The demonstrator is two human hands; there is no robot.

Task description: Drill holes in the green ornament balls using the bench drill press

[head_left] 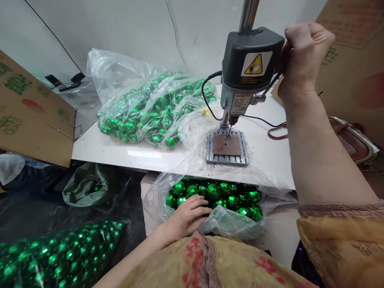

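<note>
the right hand (306,52) is clenching its fingers around the lever (271,85) of a bench drill (235,60), which is standing on the tabletop (120,154) with a brown plate (227,149) lying on its base (210,159). the left hand (189,215) is resting over shiny green balls (213,191) inside an open plastic bag (228,221) below the tabletop's edge, its fingers extending loosely, released. a clear bag (118,66) full of more green balls (129,124) is lying left of the drill.

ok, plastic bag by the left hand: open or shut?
Open: the plastic bag has its edges spread apart, with shiny green balls showing bare beside the left hand.
</note>
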